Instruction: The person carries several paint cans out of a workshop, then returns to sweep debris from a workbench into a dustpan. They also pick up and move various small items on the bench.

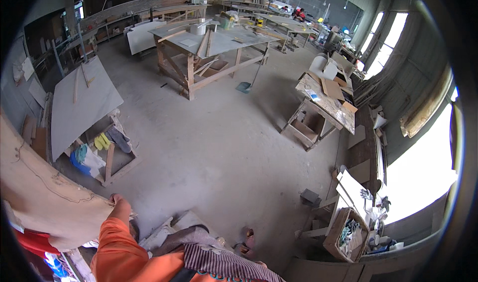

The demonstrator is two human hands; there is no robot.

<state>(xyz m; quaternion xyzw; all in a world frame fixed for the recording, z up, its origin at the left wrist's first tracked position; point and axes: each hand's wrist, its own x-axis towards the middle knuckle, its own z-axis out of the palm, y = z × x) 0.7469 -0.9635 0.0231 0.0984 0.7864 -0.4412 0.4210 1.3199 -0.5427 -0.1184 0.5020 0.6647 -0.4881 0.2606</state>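
My left hand [118, 201], at the end of an orange sleeve [117, 244], is closed at the right-hand edge of a large tan board [50, 187]. Its fingers are curled at that edge and partly hidden. A thin dark wire or crack line runs across the board's face. My right hand does not show. Below me lies a purple striped cloth [214, 249] over my front, and pink shoes [248, 238] stand on the floor beyond it.
Left stands a grey-topped table [84, 105] with rags below. Ahead is a large worktable [229, 38] with a white bucket [198, 29]; a dustpan [244, 87] stands beside it. To the right are a stained bench [328, 102] and a wooden box [331, 242] of rags. People work far back.
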